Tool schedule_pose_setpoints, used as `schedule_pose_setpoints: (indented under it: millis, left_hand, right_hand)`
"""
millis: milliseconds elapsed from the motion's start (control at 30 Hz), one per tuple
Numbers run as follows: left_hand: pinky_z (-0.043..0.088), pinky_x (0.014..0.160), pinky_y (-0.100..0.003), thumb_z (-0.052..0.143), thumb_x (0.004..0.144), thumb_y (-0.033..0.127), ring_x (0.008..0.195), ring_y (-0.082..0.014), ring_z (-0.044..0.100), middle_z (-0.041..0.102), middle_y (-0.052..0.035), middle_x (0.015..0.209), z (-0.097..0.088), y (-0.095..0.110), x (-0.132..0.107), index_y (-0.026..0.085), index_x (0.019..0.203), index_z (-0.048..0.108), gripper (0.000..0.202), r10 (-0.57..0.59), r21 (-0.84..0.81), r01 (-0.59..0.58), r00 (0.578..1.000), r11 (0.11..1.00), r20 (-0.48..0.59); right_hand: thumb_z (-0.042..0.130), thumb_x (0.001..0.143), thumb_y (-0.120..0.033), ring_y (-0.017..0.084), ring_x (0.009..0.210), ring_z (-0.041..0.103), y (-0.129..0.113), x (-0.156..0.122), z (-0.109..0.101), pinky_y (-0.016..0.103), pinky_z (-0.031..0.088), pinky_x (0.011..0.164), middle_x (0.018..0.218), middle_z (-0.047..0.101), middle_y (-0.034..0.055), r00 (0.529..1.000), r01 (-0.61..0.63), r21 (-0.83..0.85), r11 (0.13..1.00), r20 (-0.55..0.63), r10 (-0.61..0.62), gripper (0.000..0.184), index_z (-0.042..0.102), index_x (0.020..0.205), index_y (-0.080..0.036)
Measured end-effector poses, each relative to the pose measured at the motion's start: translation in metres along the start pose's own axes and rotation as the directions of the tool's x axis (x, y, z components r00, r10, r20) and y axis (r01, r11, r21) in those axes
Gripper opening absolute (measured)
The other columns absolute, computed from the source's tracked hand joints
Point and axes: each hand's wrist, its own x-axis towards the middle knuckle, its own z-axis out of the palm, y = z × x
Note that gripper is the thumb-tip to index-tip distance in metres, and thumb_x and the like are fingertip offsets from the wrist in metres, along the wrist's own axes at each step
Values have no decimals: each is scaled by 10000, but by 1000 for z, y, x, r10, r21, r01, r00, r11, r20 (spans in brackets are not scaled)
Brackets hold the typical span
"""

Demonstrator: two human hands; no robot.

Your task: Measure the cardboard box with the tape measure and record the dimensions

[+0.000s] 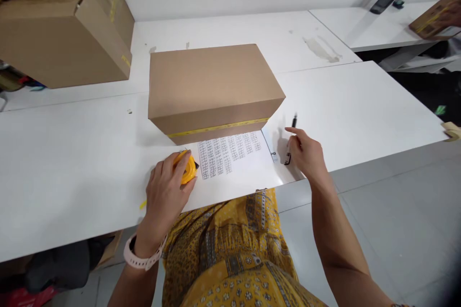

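A closed brown cardboard box [211,86] stands in the middle of the white table [72,153], with a strip of yellow tape along its front lower edge. A printed sheet of paper [234,158] lies in front of it. My left hand [163,192] is closed over a yellow tape measure [187,169] at the sheet's left edge. My right hand [306,153] holds a black pen [291,141], its tip resting on the table to the right of the sheet.
Larger cardboard boxes [65,24] are stacked at the back left. Another white table [378,24] lies at the far right with a box [435,17] on it. The table's front edge runs just ahead of my body.
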Motion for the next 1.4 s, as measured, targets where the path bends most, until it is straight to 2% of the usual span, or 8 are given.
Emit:
schedule_pose_setpoints:
  millis: [200,333,467,567,700,933,1100,1400]
  left_hand:
    - [384,1199,-576,638,951,229,1264,-311,616,668,-161,1332,12,49,-5,157,1437,502,510,194,-220,-236,961,947,-198]
    - [349,1241,-531,621,973,369,1472,-329,448,550,-214,1517,35,97,-8,67,1510,398,655,436,-347,-398,899,849,38]
    - [182,1304,-555,620,968,437,1581,-359,215,337,-252,1650,51,120,-5,1,1564,304,804,473,-256,-416,849,873,234]
    - [162,1312,-542,611,974,428,1588,-357,183,307,-252,1661,54,124,-2,1,1565,317,786,467,-223,-420,851,880,241]
    - [258,1283,-529,587,992,361,1552,-355,306,349,-244,1648,52,124,4,12,1536,372,682,443,-222,-397,866,891,230]
    - [355,1225,-503,479,1027,214,1480,-324,431,440,-213,1607,50,124,10,50,1486,448,488,432,-222,-386,875,895,219]
    - [370,1215,-497,470,1026,203,1459,-317,449,461,-197,1596,51,124,10,62,1472,468,468,430,-194,-393,877,899,216]
    - [363,1227,-474,536,1003,248,1463,-296,431,474,-177,1589,55,123,8,61,1481,465,518,433,-157,-408,879,900,201]
  right_hand:
    - [653,888,-273,249,959,752,-15,-44,-48,434,600,817,1000,790,60,996,-70,564,823,-1,85,301,733,1178,-286]
    - [853,765,-296,178,699,686,-30,-63,-52,336,550,637,771,723,-13,997,40,584,811,-74,4,216,693,909,-285]
    - [671,892,-615,110,440,515,-39,-62,-30,281,439,477,552,535,-60,981,112,691,714,-190,30,396,611,760,-247]
    - [468,879,-821,207,686,724,-42,-54,-9,396,600,673,764,724,32,998,-65,752,656,50,41,631,703,1025,-254]
    - [765,811,-608,229,908,756,-43,-38,19,431,620,867,974,784,61,965,-214,741,637,260,21,456,730,1099,-255]
    - [660,935,-478,141,647,583,-39,-24,43,290,513,583,771,637,0,993,-72,496,865,117,15,258,636,863,-231]
    - [702,914,-447,165,810,665,-29,-25,50,318,560,712,932,674,25,980,-75,583,809,194,-49,234,649,995,-233]
    - [670,899,-350,84,488,405,-34,-26,49,230,333,457,583,486,-71,991,-26,527,850,128,-49,257,479,767,-238]
